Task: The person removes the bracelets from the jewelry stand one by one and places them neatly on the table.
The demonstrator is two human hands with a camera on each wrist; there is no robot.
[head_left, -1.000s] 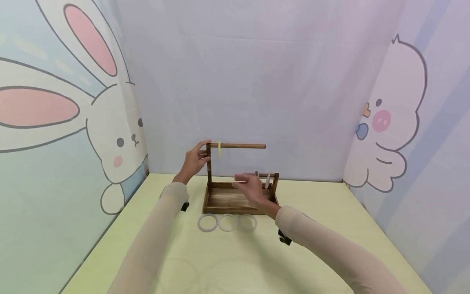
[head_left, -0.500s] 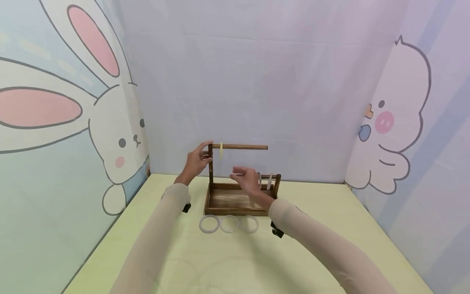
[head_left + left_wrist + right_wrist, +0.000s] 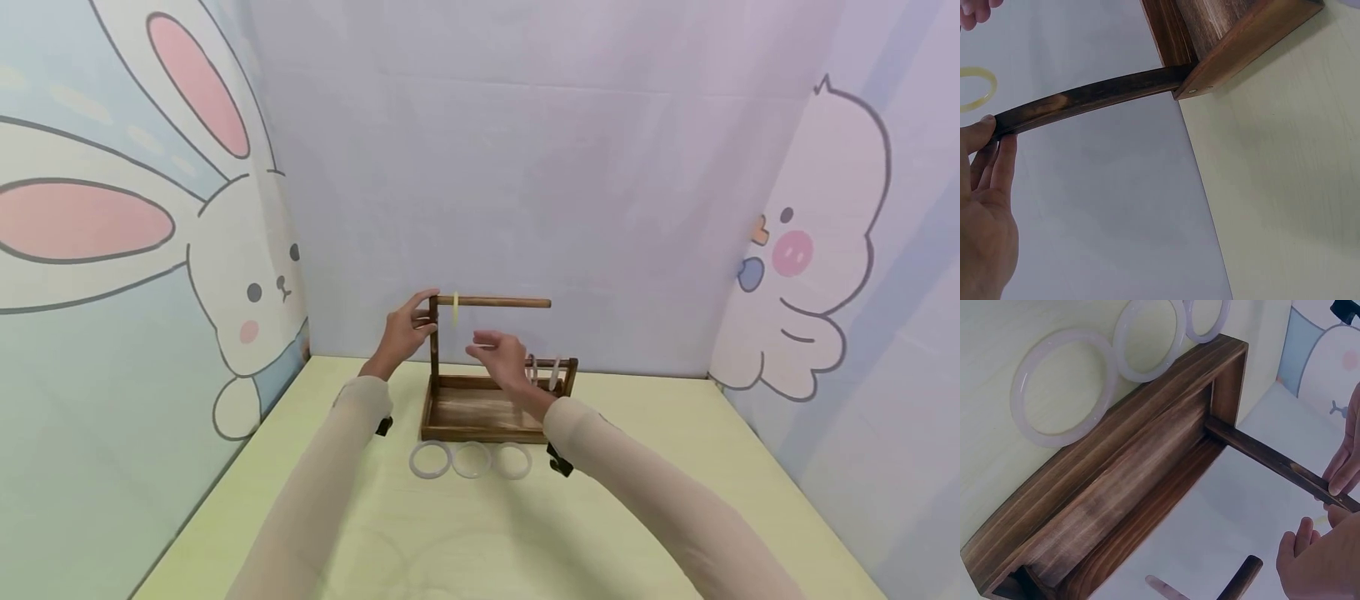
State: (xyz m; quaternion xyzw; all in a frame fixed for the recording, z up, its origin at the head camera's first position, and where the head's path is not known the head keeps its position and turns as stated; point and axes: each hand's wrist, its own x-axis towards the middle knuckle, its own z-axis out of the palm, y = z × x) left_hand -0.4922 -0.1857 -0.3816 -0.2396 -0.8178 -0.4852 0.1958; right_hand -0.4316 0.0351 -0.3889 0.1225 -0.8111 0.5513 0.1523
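Rack post is pinched by the left hand; the right hand hovers nearby, fingers and thumb parted. Upper bar carries one yellow ring; lower bar, at least two rings; three pale rings lie on the table.

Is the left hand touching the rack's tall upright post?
Touching. The left wrist view shows the left hand holding the tall upright post near its top, thumb and fingers on opposite sides.

The wooden stand near the back edge of the pale-yellow tabletop is streaky brown, its upper bangle yellow, the flat bangles lilac-white.
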